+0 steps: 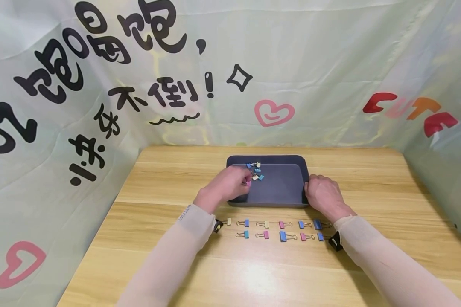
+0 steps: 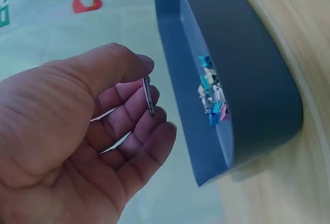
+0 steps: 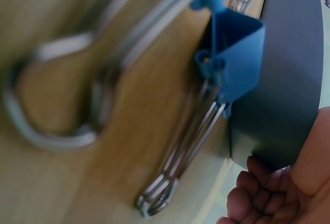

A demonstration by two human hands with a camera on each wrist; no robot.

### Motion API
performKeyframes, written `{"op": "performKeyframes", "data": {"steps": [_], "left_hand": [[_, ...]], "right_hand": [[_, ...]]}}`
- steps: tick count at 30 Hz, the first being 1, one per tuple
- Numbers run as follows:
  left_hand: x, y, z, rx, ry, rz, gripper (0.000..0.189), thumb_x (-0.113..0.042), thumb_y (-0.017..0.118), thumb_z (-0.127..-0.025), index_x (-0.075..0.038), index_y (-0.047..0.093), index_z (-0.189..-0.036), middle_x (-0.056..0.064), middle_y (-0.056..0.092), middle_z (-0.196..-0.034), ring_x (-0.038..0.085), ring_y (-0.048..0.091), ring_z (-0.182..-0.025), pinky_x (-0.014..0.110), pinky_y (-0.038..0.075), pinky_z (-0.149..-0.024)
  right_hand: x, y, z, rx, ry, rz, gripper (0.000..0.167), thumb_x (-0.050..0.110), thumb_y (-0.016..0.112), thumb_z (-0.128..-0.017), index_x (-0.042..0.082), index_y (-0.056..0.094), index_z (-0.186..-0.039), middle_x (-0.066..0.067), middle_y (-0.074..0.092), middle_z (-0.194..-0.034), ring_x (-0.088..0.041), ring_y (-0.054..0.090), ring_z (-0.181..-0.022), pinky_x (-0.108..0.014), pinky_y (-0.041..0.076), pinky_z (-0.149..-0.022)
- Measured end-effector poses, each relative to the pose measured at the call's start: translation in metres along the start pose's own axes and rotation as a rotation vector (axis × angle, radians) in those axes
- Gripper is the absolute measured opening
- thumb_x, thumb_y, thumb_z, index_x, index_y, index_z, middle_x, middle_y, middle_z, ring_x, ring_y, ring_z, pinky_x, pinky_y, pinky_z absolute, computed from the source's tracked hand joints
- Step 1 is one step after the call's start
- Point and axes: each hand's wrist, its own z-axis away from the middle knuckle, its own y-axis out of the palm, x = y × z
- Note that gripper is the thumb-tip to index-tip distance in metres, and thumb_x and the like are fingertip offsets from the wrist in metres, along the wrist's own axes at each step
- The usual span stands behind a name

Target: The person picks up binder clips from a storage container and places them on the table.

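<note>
My left hand [image 1: 232, 181] is over the left part of the dark grey tray [image 1: 280, 205]. In the left wrist view its thumb and fingers pinch a binder clip [image 2: 148, 97]; mostly a metal wire handle shows, and a bit of pink appears at the fingertips in the head view. Beside that hand, several small binder clips [image 1: 258, 170] in blue, teal and cream lie heaped in the tray. My right hand [image 1: 324, 194] holds the tray's right end, its fingers curled at the wall. The thumb is partly hidden.
Two rows of binder clips lie on the wooden table [image 1: 176, 170] in front of the tray, among them a blue clip [image 1: 283, 236] and a pink clip [image 1: 282, 224]. The right forearm passes close to the rows' right end. A printed cloth [image 1: 322, 64] hangs behind.
</note>
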Motion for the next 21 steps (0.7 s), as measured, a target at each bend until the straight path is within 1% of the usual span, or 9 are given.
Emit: {"op": "performKeyframes", "data": {"steps": [5,7,13,17,21], "left_hand": [[0.002,-0.002,0.019,-0.015,-0.018,0.023,0.003,-0.015,0.071,-0.097,-0.013,0.069,-0.099,-0.004,0.065,-0.088,0.015,0.059,-0.083,0.028,0.051,-0.076],[0.003,-0.002,0.028,-0.022,-0.036,0.038,0.004,-0.015,0.072,-0.097,-0.013,0.07,-0.1,-0.004,0.065,-0.088,0.015,0.059,-0.082,0.027,0.051,-0.076],[0.01,-0.001,0.055,-0.054,-0.072,0.044,0.003,-0.015,0.071,-0.098,-0.012,0.072,-0.099,-0.005,0.065,-0.086,0.014,0.059,-0.08,0.028,0.052,-0.076],[0.014,0.001,0.071,-0.045,-0.082,0.05,0.005,-0.013,0.068,-0.097,-0.012,0.073,-0.099,-0.005,0.065,-0.086,0.014,0.058,-0.081,0.03,0.052,-0.079],[0.015,0.006,0.086,-0.031,-0.081,0.066,0.005,-0.011,0.068,-0.095,-0.013,0.073,-0.097,-0.005,0.065,-0.085,0.014,0.057,-0.08,0.031,0.052,-0.08]], "right_hand": [[-0.001,-0.001,0.0,-0.002,-0.005,0.0,0.029,0.014,0.054,-0.103,-0.012,0.062,-0.093,-0.027,0.064,-0.084,-0.048,0.066,-0.08,-0.065,0.053,-0.075],[-0.001,-0.001,0.0,-0.001,-0.004,0.0,0.028,0.014,0.054,-0.103,-0.011,0.062,-0.093,-0.027,0.064,-0.084,-0.048,0.065,-0.08,-0.065,0.053,-0.074],[-0.002,0.001,-0.001,-0.001,-0.006,-0.003,0.028,0.014,0.054,-0.103,-0.011,0.063,-0.093,-0.027,0.064,-0.084,-0.049,0.066,-0.08,-0.065,0.053,-0.074],[-0.003,0.001,-0.001,-0.011,-0.012,-0.004,0.028,0.013,0.054,-0.103,-0.01,0.062,-0.091,-0.026,0.064,-0.082,-0.048,0.066,-0.078,-0.065,0.054,-0.073],[-0.003,0.001,-0.001,-0.016,-0.017,-0.005,0.028,0.013,0.054,-0.103,-0.01,0.063,-0.09,-0.026,0.064,-0.082,-0.048,0.066,-0.078,-0.065,0.054,-0.072]]}}
